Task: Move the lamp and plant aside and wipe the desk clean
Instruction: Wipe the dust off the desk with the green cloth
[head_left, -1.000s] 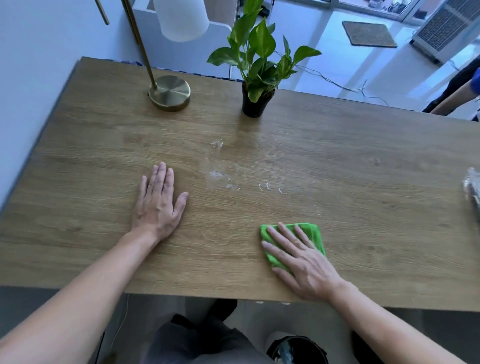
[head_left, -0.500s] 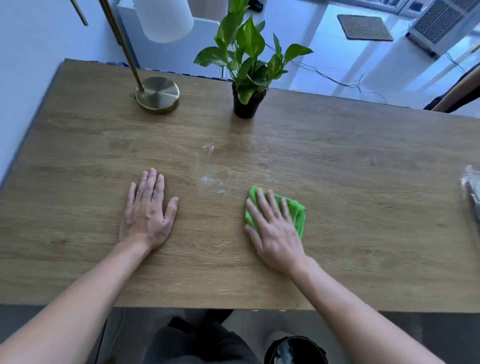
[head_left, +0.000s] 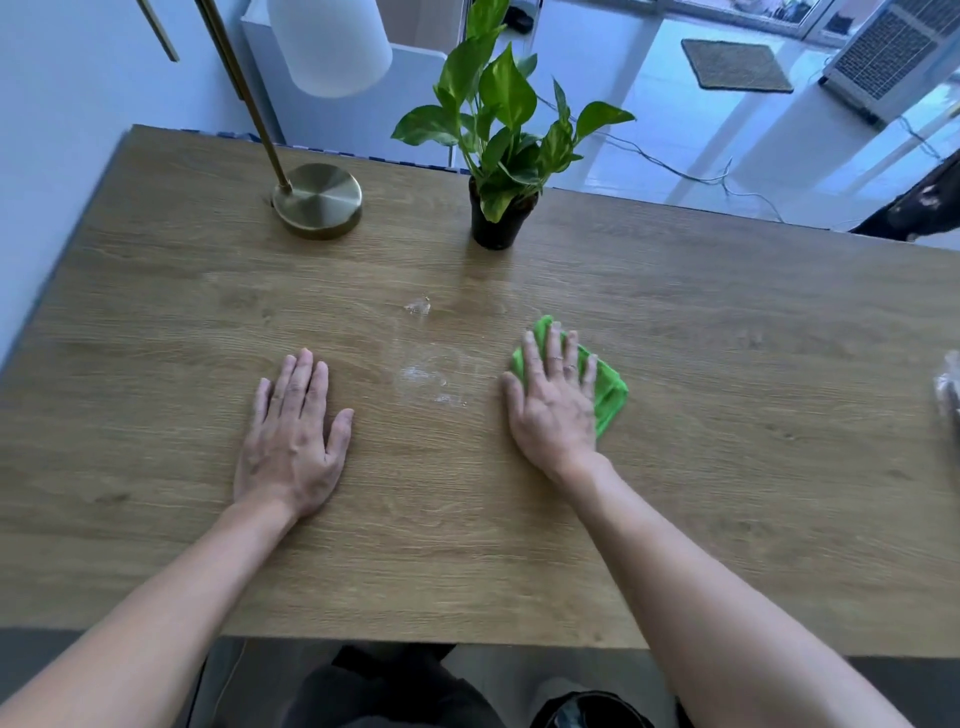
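Note:
The wooden desk fills the view. A brass lamp with a white shade stands at the back left. A potted plant in a black pot stands at the back middle. My right hand lies flat on a green cloth and presses it to the desk, right of centre. Wet smears and a small droplet patch sit between my hands. My left hand rests flat on the wood, fingers together, holding nothing.
A clear plastic item lies at the desk's right edge. A wall runs along the left side. Beyond the far edge are a white box, a floor mat and a cable. A bin stands under the near edge.
My right hand has slid the green cloth away from the near edge, up and across the middle of the desk. The left hand has stayed flat in place.

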